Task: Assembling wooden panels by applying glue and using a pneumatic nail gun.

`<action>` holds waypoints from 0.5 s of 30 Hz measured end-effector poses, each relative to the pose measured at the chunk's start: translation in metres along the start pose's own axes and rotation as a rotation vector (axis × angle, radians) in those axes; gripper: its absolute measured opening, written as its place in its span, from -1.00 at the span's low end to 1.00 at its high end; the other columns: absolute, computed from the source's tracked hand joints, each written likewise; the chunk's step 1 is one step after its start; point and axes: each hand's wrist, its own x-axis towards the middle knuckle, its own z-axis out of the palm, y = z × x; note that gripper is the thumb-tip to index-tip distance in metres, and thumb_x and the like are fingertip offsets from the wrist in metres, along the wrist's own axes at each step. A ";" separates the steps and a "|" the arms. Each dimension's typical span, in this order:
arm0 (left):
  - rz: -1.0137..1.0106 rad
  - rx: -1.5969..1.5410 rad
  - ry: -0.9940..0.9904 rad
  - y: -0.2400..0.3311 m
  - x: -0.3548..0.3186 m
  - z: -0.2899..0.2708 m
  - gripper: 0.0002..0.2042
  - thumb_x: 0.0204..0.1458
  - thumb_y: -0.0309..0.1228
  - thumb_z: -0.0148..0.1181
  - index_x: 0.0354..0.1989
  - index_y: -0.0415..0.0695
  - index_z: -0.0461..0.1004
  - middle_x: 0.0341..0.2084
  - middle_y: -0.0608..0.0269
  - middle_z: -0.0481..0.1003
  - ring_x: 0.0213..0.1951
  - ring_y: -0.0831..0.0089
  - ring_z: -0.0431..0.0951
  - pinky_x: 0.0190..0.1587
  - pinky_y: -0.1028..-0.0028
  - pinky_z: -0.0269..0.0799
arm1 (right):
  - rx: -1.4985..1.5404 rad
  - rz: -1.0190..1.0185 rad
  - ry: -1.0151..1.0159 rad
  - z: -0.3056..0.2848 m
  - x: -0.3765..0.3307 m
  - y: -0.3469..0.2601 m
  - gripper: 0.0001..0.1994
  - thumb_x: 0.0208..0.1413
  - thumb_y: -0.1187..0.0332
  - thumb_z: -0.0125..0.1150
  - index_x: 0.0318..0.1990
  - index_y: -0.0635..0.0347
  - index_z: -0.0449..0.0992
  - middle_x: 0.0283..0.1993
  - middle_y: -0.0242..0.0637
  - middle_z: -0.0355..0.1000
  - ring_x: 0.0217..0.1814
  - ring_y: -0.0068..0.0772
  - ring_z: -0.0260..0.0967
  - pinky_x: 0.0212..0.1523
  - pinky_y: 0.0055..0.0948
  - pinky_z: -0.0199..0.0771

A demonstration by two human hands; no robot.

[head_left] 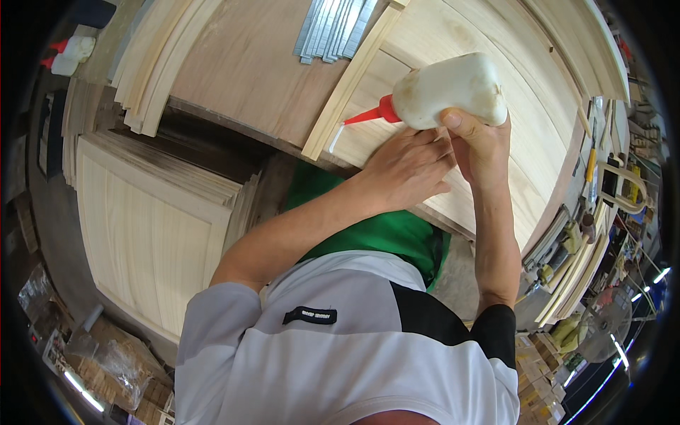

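My right hand [478, 138] grips a white squeeze glue bottle [450, 88], thumb on its near side. The bottle lies tilted almost level, its red nozzle [368, 113] pointing left. Below the nozzle tip runs a short line of white glue [337, 138] on a pale wooden panel [531, 134], just beside a narrow wood strip [354, 78] along the panel's left end. Under the bottle, my left hand [414, 166] rests over the panel's near edge, fingers loosely extended towards my right hand and holding nothing that shows. Some of its fingertips are hidden.
Metal staple strips [336, 28] lie on the plywood tabletop [241, 71]. Framed wooden panels [152, 227] are stacked at left, near long wood strips [159, 64]. Two more red-capped bottles [69, 55] sit far left. Tools, including a yellow-handled one [591, 163], line the right; a fan [605, 319] stands beyond.
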 end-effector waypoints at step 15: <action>0.061 0.047 0.003 0.003 0.002 -0.008 -0.55 -0.12 -0.25 0.33 -0.04 -0.16 0.46 0.14 0.17 0.33 0.29 0.17 0.15 0.31 0.21 0.05 | -0.057 -0.212 0.012 -0.029 0.067 -0.016 -0.57 0.01 0.50 0.31 0.05 0.33 0.33 -0.07 -0.19 0.45 -0.02 -0.28 0.45 -0.02 -0.22 0.52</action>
